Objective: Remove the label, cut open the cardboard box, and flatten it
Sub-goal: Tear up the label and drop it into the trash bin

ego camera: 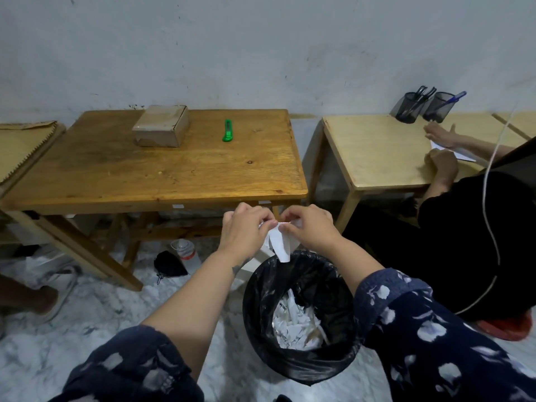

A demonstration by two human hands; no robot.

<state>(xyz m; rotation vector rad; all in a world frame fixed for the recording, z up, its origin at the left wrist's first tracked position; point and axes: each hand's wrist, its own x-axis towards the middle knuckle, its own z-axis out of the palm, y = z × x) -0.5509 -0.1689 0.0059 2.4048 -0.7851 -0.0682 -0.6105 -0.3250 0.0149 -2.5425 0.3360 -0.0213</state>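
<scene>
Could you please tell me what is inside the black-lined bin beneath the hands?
The bin holds torn white paper scraps. The black liner's folds hide whatever lies deeper. Both hands, left hand and right hand, hold the label above it.

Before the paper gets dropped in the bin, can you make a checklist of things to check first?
1. Both hands grip the label: ok. The left hand and right hand pinch the white label between them.
2. Label is over the bin: ok. It hangs above the rim of the black-lined bin.
3. Room left in the bin: ok. White scraps lie low inside.
4. Label torn fully apart: cannot tell.
5. Cutter ready for the next step: ok. The green cutter lies on the wooden table.
6. Box is cut open: not ok. The cardboard box sits closed on the table.
</scene>
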